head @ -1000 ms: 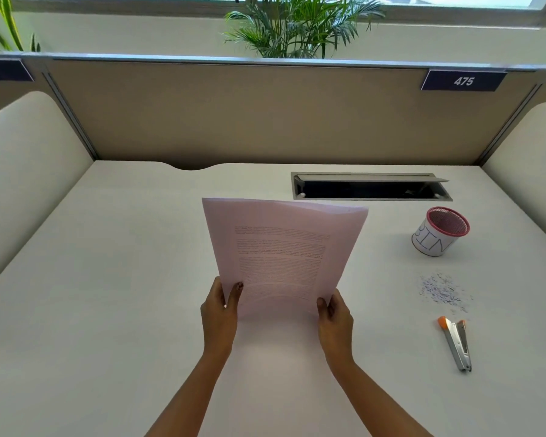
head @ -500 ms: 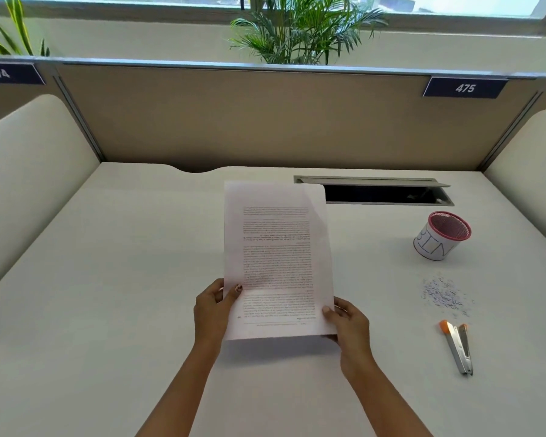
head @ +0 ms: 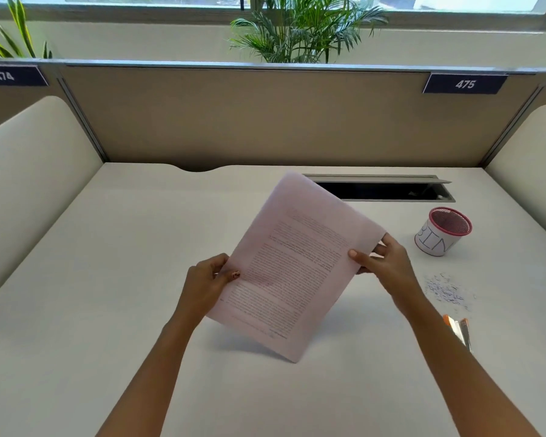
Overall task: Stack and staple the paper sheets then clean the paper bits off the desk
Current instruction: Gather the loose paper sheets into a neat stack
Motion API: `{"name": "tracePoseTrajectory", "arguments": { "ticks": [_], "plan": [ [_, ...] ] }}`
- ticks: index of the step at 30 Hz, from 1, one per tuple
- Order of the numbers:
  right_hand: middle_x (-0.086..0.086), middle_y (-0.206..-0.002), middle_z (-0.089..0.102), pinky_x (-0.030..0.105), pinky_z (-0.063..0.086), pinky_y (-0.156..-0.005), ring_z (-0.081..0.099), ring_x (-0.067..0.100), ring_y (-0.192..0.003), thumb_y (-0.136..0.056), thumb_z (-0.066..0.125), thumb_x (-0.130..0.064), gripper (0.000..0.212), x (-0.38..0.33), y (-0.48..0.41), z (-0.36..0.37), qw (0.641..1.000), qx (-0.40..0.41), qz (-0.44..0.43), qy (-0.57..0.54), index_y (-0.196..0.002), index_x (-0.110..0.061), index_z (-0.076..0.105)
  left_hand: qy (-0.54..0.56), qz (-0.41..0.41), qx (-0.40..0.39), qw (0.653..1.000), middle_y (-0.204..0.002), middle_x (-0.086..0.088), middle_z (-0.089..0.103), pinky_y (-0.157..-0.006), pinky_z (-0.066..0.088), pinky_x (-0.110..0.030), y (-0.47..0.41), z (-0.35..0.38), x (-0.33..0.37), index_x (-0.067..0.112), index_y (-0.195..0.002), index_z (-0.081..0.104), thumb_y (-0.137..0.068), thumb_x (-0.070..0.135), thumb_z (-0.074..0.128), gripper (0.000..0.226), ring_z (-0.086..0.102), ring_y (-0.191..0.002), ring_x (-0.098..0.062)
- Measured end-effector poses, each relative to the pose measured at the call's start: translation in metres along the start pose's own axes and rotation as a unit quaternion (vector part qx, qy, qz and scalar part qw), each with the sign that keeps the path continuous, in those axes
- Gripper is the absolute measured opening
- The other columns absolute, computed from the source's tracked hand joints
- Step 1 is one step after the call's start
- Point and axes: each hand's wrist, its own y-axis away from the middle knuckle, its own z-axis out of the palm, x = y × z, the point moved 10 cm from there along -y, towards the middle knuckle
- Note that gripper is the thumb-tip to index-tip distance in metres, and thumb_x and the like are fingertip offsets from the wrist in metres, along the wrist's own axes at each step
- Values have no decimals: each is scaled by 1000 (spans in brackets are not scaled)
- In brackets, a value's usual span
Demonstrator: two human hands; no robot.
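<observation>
A stack of printed paper sheets (head: 297, 266) is held above the desk, tilted so its top leans to the right. My left hand (head: 207, 283) pinches its left edge, thumb on the front. My right hand (head: 383, 258) pinches the right edge near the upper corner. A small heap of paper bits (head: 446, 291) lies on the desk to the right. Just below them lies an orange and silver stapler (head: 459, 331), partly hidden behind my right forearm. A red mesh cup (head: 443, 231) with a white label reading BIN stands further back on the right.
The white desk (head: 108, 310) is walled by beige partitions at the back and both sides. An open cable slot (head: 382, 190) is cut into the desk behind the sheets. Plants stand behind the back partition.
The sheets have turned clockwise from upright to a slant. My right hand has moved up from the bottom edge to the right edge; my left hand still holds the left side.
</observation>
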Motion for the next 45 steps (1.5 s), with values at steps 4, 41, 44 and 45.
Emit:
{"name": "tracePoseTrajectory", "arguments": {
  "ticks": [4, 41, 44, 45],
  "plan": [
    [7, -102, 68, 35, 60, -68, 71, 20, -81, -75, 79, -17, 59, -25, -3, -16, 994, 28, -78, 69, -124, -20, 46, -41, 38, 20, 998, -63, 1, 59, -55, 32, -16, -8, -13, 18, 15, -69, 59, -85, 8, 67, 18, 46, -58, -12],
    [3, -102, 73, 28, 51, -87, 66, 23, -100, -86, 66, -4, 24, 109, 46, 6, 992, 88, 50, -79, -109, -11, 67, 198, -55, 133, 970, -100, 3, 68, -69, 51, -10, 39, 23, -25, 15, -116, 60, -91, 12, 62, 24, 64, -93, -8],
    [3, -99, 70, 29, 49, -87, 63, 24, -97, -89, 60, 2, 23, 119, 50, 7, 992, 97, 64, -43, -102, -16, 65, 171, -82, 119, 975, -96, 5, 66, -66, 48, -9, 42, 37, -37, 15, -114, 58, -94, 10, 58, 20, 61, -89, -6],
    [2, -96, 69, 23, 49, -82, 63, 23, -93, -89, 58, 4, 24, 118, 50, 7, 992, 103, 66, -30, -100, -17, 64, 159, -92, 115, 976, -92, 5, 66, -64, 47, -8, 43, 41, -42, 14, -109, 58, -95, 8, 56, 16, 61, -85, -9]
  ]
}}
